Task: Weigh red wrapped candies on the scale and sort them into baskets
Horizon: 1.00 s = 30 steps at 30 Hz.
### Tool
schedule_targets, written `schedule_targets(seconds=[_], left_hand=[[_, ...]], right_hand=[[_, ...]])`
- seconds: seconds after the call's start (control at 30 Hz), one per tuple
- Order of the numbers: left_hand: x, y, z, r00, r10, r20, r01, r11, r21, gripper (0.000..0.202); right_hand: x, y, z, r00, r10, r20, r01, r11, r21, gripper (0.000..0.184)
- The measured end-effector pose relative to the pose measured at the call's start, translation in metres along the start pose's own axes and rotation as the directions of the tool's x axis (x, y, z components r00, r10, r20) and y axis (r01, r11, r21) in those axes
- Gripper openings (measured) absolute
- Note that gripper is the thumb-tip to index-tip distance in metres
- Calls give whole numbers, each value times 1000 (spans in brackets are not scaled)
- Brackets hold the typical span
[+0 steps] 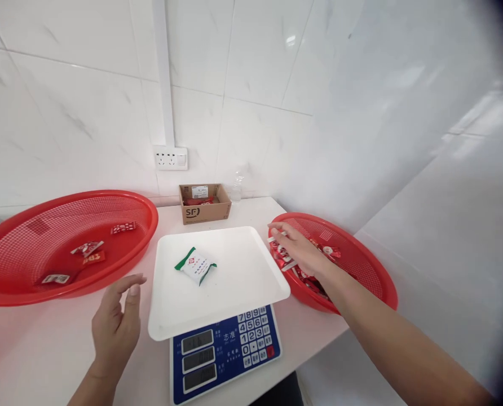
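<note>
Grasping red-and-white packets in right hand, fingers curled over them, at left rim of right red basket, left hand with thumb and fingers parted, near white tray, green-and-white packet lying on tray.

Table: scale near the middle, tray on top, one packet on tray, left of centre. Left basket beyond left hand; a few wrapped pieces inside. Right basket to tray's right, sachets within. Right hand over that basket's left rim, one sachet in the fingers. Box behind tray; bottle just right of it. Socket on wall, above and left of box.
</note>
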State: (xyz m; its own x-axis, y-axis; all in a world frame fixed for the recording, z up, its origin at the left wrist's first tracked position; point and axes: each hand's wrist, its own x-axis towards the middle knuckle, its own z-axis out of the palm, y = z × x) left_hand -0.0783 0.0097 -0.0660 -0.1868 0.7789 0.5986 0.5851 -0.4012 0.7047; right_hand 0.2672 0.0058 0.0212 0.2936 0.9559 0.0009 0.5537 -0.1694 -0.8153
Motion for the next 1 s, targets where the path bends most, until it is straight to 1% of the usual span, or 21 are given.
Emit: schedule_targets(seconds=[0.07,0.1,0.13,0.2,0.23,0.27,0.33,0.37,0.4,0.47,0.53,0.6,0.67,0.7,0.77,0.87,0.93,1.0], left_hand=[[0,0,0,1000,-23,16,24,1000,-7,25],[0,0,0,999,-31,15,32,999,-10,25],[-1,0,0,999,-32,10,32,999,-10,25],[0,0,0,1000,-27,-2,27,1000,-10,25],[0,1,0,1000,-27,-6,26,1000,-14,24],[0,1,0,1000,-26,-8,26,999,-20,24],[0,1,0,1000,-22,-6,22,999,-35,23],[0,1,-1,1000,-16,-4,16,999,-42,23],[0,1,-1,1000,-8,-2,8,999,-46,23],[-1,2,-1,1000,9,3,-9,999,-47,22],[-1,1,0,1000,17,6,-17,999,-47,22],[-2,1,0,1000,17,4,-17,999,-44,23],[-1,0,0,1000,19,4,-19,999,-39,23],[-1,0,0,1000,21,6,-21,999,-37,23],[-1,1,0,1000,25,11,-24,999,-40,23],[-1,3,0,1000,18,9,-18,999,-49,23],[-2,4,-1,1000,19,15,-18,999,-48,23],[-3,4,-1,999,23,31,-22,999,-44,22]], right_hand=[[-1,-11,20,991,-42,125,41,999,13,51],[-1,-15,29,984,-91,151,95,995,-20,56],[-1,-17,37,974,-155,163,170,982,-79,61],[-3,-20,49,943,-268,199,314,916,-249,65],[-5,-21,54,927,-286,241,356,874,-331,63],[-8,-21,57,911,-276,306,385,835,-394,61],[-15,-21,62,873,-234,428,439,760,-479,54],[-18,-22,65,860,-230,456,463,726,-508,50],[-21,-22,68,852,-242,463,485,696,-529,47],[-22,-24,76,855,-280,436,501,660,-560,43],[-20,-28,84,870,-295,396,486,654,-580,39],[-16,-32,87,881,-303,362,469,653,-594,38],[-11,-33,81,897,-306,319,441,667,-600,40],[-9,-32,74,909,-302,289,418,679,-603,41],[-5,-25,50,940,-268,209,340,710,-617,40],[0,1,2,987,-133,93,162,748,-644,29],[-1,25,-25,996,-27,90,78,768,-636,20],[-7,49,-41,992,44,120,37,798,-601,9]])
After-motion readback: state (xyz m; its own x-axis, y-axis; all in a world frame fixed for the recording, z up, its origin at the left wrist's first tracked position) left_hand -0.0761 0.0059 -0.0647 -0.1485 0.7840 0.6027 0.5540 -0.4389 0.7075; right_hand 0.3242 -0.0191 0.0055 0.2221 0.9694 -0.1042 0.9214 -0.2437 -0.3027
